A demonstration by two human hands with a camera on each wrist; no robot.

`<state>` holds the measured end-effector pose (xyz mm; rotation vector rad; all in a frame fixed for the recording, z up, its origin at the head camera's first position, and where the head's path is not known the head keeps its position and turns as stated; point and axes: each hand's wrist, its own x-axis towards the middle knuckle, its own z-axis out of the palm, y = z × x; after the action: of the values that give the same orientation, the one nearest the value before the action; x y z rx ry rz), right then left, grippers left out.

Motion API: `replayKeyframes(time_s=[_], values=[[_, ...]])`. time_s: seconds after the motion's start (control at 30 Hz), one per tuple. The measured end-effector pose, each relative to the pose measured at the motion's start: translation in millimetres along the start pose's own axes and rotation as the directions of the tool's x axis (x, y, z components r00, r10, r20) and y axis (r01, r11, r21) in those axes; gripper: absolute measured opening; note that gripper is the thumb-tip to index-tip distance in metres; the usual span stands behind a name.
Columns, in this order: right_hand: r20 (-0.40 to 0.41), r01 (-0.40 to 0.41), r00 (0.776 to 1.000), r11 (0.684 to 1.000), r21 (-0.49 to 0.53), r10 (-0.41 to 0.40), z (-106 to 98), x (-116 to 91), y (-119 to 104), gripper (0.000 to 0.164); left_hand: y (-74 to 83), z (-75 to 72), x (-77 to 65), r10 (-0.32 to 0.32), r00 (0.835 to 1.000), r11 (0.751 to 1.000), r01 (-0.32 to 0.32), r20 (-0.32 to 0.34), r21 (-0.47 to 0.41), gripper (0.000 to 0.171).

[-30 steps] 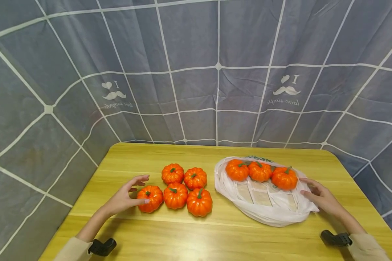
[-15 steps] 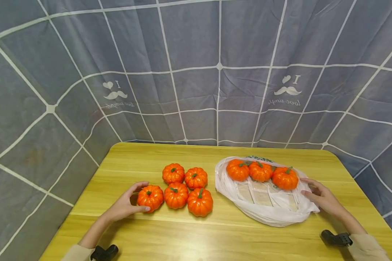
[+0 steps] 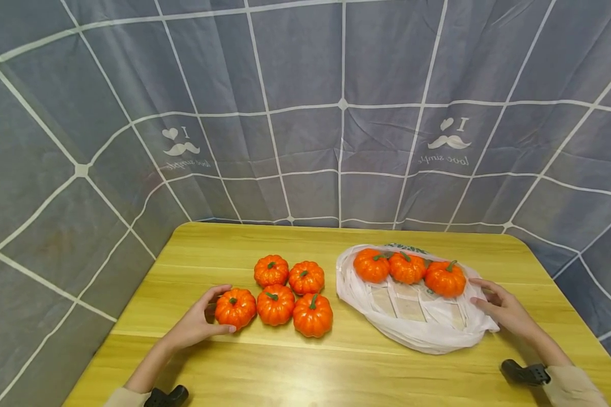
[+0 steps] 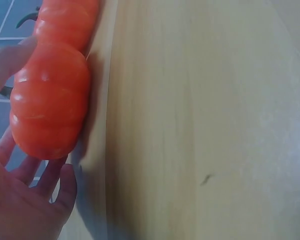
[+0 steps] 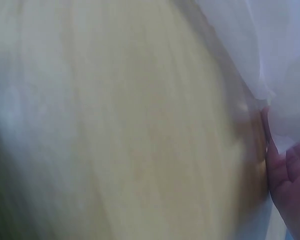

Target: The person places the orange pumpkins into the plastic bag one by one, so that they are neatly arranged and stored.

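Note:
In the head view, my left hand (image 3: 193, 322) curves round the leftmost orange pumpkin (image 3: 236, 309), thumb on its near side and fingers on its far side. The left wrist view shows that pumpkin (image 4: 50, 105) between thumb and fingers, on the wood. Beside it are several more orange pumpkins with green stems, among them a middle one (image 3: 275, 305) and a near right one (image 3: 313, 315). My right hand (image 3: 504, 308) rests with loose fingers at the right edge of a white plastic bag (image 3: 422, 333). The right wrist view has its thumb against the bag (image 5: 285, 60).
Three pumpkins lie in a row on the bag's far part, the right one (image 3: 445, 278) nearest my right hand. Pale flat rectangles show through the bag. A grey curtain (image 3: 305, 141) with white lines hangs behind the wooden table (image 3: 285, 373).
My left fingers have come down and closed in round the far side of the leftmost pumpkin. The right hand stays at the bag's edge, and the pumpkins keep their places.

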<state>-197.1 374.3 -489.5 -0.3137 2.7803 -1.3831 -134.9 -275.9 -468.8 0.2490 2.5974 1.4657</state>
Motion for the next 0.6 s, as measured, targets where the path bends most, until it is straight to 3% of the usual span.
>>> replayKeyframes(time_s=[0.4, 0.6], values=[[0.017, -0.047, 0.999, 0.997, -0.062, 0.048, 0.6, 2.7, -0.9, 0.052, -3.1, 2.2, 5.0, -0.01, 1.0, 1.0, 0.01, -0.021, 0.014, 0.088], [0.012, -0.029, 0.999, 0.997, -0.067, 0.03, 1.4, 2.6, -0.2, 0.049, -3.4, 4.1, 3.9, -0.028, 1.0, 1.0, 0.028, -0.01, -0.011, 0.089]])
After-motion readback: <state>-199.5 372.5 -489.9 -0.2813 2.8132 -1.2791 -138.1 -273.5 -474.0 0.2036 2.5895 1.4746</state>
